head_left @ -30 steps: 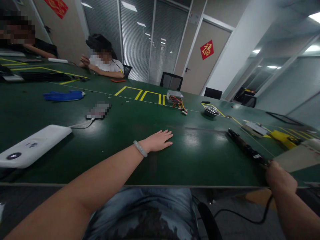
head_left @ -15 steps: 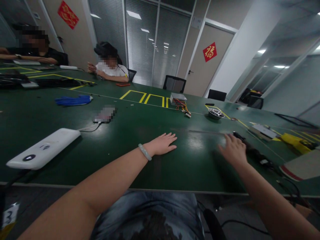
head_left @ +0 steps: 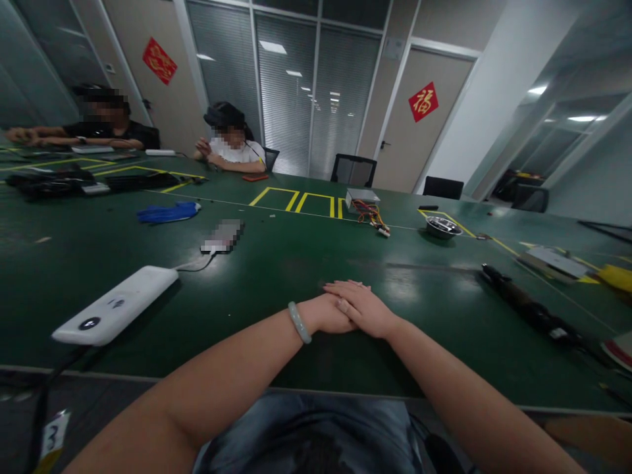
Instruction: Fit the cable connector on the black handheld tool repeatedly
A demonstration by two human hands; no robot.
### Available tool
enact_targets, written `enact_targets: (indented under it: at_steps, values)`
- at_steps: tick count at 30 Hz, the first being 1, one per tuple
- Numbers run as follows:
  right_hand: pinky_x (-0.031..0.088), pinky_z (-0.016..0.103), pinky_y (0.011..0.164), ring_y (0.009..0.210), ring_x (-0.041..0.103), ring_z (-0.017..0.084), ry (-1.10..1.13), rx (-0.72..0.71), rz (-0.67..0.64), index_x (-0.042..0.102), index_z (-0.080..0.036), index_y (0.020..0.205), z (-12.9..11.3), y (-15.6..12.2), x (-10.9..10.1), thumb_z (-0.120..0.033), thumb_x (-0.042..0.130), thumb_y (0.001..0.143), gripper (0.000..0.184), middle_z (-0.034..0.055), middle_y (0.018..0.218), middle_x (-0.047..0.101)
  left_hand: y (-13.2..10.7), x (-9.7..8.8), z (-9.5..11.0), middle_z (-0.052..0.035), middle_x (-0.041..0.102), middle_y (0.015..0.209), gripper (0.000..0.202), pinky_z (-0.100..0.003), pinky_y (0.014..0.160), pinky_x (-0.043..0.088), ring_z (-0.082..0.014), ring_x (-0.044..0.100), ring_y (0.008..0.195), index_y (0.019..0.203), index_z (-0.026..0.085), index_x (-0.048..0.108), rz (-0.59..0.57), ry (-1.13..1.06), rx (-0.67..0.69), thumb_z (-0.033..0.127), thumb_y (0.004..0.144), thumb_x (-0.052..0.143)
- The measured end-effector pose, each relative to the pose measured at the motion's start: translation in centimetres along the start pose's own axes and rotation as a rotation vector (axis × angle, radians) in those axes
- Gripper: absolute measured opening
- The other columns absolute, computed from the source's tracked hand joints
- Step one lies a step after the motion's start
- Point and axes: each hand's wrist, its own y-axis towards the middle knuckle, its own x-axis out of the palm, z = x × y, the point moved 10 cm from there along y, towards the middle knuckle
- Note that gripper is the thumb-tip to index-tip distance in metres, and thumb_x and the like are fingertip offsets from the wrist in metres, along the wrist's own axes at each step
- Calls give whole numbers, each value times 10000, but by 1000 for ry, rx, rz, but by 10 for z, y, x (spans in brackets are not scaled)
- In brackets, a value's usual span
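Observation:
My left hand [head_left: 330,317] lies palm down on the green table [head_left: 296,260], with a pale green bangle [head_left: 299,322] around its wrist. Across the back of it rests my right hand [head_left: 371,311], fingers stretched out flat. The right hand covers part of the left hand's fingers. Neither hand has an object in it. To the left, a white power-bank-like device [head_left: 118,306] is joined by a cable to a blurred phone-like thing [head_left: 222,236].
A blue glove [head_left: 168,212], a metal box with coloured wires [head_left: 363,199] and a metal bowl [head_left: 443,228] stand farther back. At right lies a long black object [head_left: 528,303]. Two people [head_left: 234,148] sit at the far left side. Yellow tape marks the table.
My right hand has moved left from beside the long black object and now lies on my left hand. The view has shifted slightly; the left hand stays on the table.

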Motion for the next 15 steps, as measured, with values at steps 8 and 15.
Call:
enact_targets:
  at_steps: [8,15]
  values:
    - [318,411,1076,1245,463,204,11,-13,5,507,-237,1338,-4,0,-6,-406,317,983,437,54,1328,555,3,-5,0,-14,390,1473,523,-361,1179,186,-189,285,1388,1427,251,361,11,-51,1,231,912,446]
    - [376,398,1012,1164,527,219,-185,238,159,520,-262,1322,48,-23,-53,-422,423,934,431,56,1276,589,-5,-11,-3,-105,320,1503,539,-410,1161,204,-244,256,1403,1430,163,365,-11,-84,-80,437,966,389]
